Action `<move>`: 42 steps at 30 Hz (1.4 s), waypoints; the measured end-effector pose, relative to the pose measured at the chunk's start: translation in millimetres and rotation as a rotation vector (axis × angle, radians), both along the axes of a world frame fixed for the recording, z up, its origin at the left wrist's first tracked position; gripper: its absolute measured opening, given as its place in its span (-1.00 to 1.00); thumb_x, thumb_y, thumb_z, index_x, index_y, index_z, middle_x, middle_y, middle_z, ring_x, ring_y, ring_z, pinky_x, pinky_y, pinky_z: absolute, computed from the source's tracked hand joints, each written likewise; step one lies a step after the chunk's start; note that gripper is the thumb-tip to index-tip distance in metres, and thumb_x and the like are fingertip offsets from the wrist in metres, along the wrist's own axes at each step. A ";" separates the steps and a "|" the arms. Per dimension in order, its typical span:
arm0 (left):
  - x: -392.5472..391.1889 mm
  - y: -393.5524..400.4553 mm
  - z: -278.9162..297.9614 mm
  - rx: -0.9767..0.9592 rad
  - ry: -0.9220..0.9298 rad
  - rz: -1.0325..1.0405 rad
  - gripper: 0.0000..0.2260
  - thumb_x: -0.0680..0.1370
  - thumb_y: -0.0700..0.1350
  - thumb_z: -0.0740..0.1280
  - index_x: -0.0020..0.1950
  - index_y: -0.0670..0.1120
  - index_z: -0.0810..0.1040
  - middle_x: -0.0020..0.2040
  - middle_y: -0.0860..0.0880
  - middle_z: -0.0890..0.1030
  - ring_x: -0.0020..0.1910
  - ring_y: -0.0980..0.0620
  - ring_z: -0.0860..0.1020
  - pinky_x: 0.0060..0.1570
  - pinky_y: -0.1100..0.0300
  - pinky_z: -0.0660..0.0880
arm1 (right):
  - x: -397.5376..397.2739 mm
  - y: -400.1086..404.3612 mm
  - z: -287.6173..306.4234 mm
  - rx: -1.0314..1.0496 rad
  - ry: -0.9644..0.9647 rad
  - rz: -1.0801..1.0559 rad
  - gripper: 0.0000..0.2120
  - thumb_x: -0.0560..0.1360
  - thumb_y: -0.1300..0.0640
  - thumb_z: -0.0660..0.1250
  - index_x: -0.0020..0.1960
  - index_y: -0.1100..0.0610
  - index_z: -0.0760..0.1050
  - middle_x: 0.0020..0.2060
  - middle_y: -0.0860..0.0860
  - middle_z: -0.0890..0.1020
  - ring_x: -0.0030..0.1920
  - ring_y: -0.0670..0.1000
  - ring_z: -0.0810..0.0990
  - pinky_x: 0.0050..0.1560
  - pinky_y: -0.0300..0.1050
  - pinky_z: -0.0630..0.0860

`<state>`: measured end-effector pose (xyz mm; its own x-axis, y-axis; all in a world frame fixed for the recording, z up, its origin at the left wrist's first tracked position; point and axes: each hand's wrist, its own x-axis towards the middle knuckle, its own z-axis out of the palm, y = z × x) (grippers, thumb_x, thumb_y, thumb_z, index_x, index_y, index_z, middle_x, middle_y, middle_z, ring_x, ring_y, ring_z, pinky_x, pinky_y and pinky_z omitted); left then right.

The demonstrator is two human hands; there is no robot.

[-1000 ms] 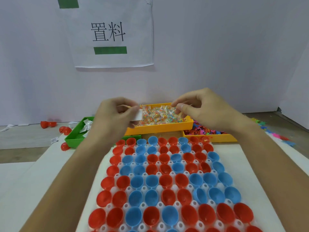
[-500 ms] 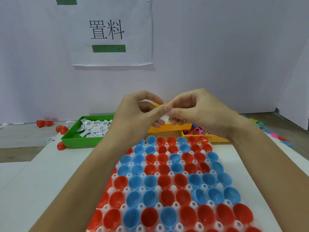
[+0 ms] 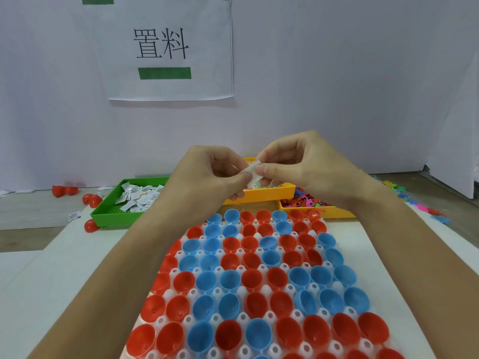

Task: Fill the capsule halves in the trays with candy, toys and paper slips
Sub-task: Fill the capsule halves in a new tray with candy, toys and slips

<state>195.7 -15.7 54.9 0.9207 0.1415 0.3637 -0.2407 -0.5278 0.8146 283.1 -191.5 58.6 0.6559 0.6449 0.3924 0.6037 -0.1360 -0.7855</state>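
Both hands have met: left hand (image 3: pixel 207 174) and right hand (image 3: pixel 298 164) now pinch one paper slip (image 3: pixel 252 170) above the unfilled capsule halves (image 3: pixel 233 278).

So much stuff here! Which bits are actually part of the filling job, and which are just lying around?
Part of the job:
- left hand and right hand, pinching a small white paper slip
- red and blue plastic capsule halves
- green tray of paper slips
- orange tray of wrapped candy
- yellow tray of coloured toys

Lying about:
- loose red capsules
- printed wall sign
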 end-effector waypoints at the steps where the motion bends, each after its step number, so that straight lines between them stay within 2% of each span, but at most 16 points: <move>1: -0.2 0.9 0.1 0.008 0.008 0.000 -0.97 0.51 -0.15 0.45 -0.09 -0.10 0.66 -0.33 0.00 0.68 -0.35 0.12 0.63 -0.25 0.27 0.61 | 1.5 -1.5 0.1 -0.003 0.002 -0.005 -0.92 0.50 0.16 0.46 -0.01 0.14 0.66 -0.22 -0.01 0.74 -0.17 -0.05 0.73 -0.14 -0.28 0.61; 4: -0.6 5.8 1.3 0.054 0.016 0.023 -0.99 0.52 -0.14 0.43 -0.08 -0.05 0.66 -0.33 0.02 0.68 -0.33 0.11 0.63 -0.23 0.23 0.61 | 10.1 -8.9 -1.4 -0.029 -0.010 -0.072 -0.93 0.49 0.19 0.47 -0.03 0.15 0.67 -0.23 -0.02 0.74 -0.20 -0.07 0.72 -0.16 -0.30 0.61; 6: -1.4 10.7 2.9 0.056 0.006 0.041 -0.97 0.53 -0.14 0.42 -0.09 -0.03 0.65 -0.31 0.01 0.69 -0.33 0.11 0.63 -0.24 0.23 0.59 | 20.0 -17.2 -4.5 -0.092 -0.025 -0.153 -0.95 0.49 0.20 0.48 -0.04 0.13 0.67 -0.24 -0.01 0.74 -0.21 -0.06 0.72 -0.11 -0.25 0.63; 13: -3.1 20.5 7.1 0.062 -0.023 0.076 -0.96 0.53 -0.13 0.41 -0.09 0.00 0.65 -0.29 0.02 0.70 -0.32 0.09 0.65 -0.27 0.25 0.60 | 54.2 -46.1 -25.0 -0.501 -0.143 -0.438 -0.89 0.46 0.17 0.50 -0.20 -0.01 0.68 -0.25 -0.06 0.71 -0.21 -0.10 0.67 -0.12 -0.13 0.59; 16: -2.8 19.6 6.6 0.049 -0.039 0.076 -0.95 0.53 -0.12 0.42 -0.04 0.01 0.63 -0.27 0.01 0.69 -0.33 0.09 0.65 -0.25 0.21 0.60 | 60.6 -48.8 -34.9 -0.624 -0.166 -0.495 -0.84 0.44 0.16 0.52 -0.25 -0.05 0.65 -0.26 -0.10 0.65 -0.20 -0.12 0.62 -0.17 -0.16 0.53; 20: -1.3 19.3 4.6 0.065 -0.043 0.082 -0.91 0.53 -0.10 0.43 0.00 0.05 0.60 -0.25 0.01 0.69 -0.33 0.11 0.65 -0.22 0.13 0.62 | 60.9 -45.7 -42.8 -0.663 -0.193 -0.497 -0.82 0.45 0.17 0.52 -0.27 -0.06 0.64 -0.32 -0.20 0.54 -0.20 -0.15 0.55 -0.14 -0.16 0.47; 25: 0.4 20.2 2.3 0.094 -0.041 0.078 -0.92 0.54 -0.09 0.42 -0.01 0.08 0.59 -0.25 0.03 0.69 -0.32 0.10 0.66 -0.30 0.30 0.58 | 60.9 -44.8 -42.9 -0.698 -0.196 -0.491 -0.77 0.45 0.20 0.51 -0.29 -0.08 0.63 -0.28 -0.18 0.52 -0.16 -0.12 0.53 -0.13 -0.13 0.48; 31: 0.4 20.6 2.6 0.113 -0.046 0.074 -0.93 0.54 -0.07 0.41 -0.01 0.08 0.59 -0.25 0.04 0.69 -0.33 0.11 0.65 -0.24 0.17 0.61 | 61.4 -43.7 -45.8 -0.775 -0.151 -0.430 -0.86 0.42 0.15 0.56 -0.25 -0.04 0.66 -0.31 -0.18 0.61 -0.20 -0.20 0.57 -0.30 -0.31 0.40; 37: 0.8 20.9 2.6 0.107 -0.047 0.072 -0.93 0.54 -0.08 0.41 -0.01 0.08 0.60 -0.26 0.03 0.69 -0.33 0.11 0.65 -0.18 0.07 0.61 | 63.5 -45.0 -45.6 -0.775 -0.177 -0.439 -0.91 0.44 0.16 0.53 -0.18 -0.02 0.71 -0.30 -0.17 0.64 -0.22 -0.23 0.56 -0.32 -0.36 0.37; 42: 0.9 21.8 2.0 0.111 -0.044 0.067 -0.93 0.54 -0.08 0.41 -0.01 0.09 0.60 -0.26 0.03 0.68 -0.33 0.12 0.65 -0.22 0.10 0.61 | 63.2 -41.6 -48.3 -0.772 -0.160 -0.419 -0.92 0.42 0.16 0.55 -0.13 0.00 0.72 -0.23 -0.14 0.66 -0.15 -0.17 0.60 -0.17 -0.26 0.46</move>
<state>196.6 6.0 56.9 0.8936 0.1586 0.4200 -0.2357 -0.6303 0.7397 346.3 -233.1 10.3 0.8717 0.4869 0.0545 0.4800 -0.8264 -0.2944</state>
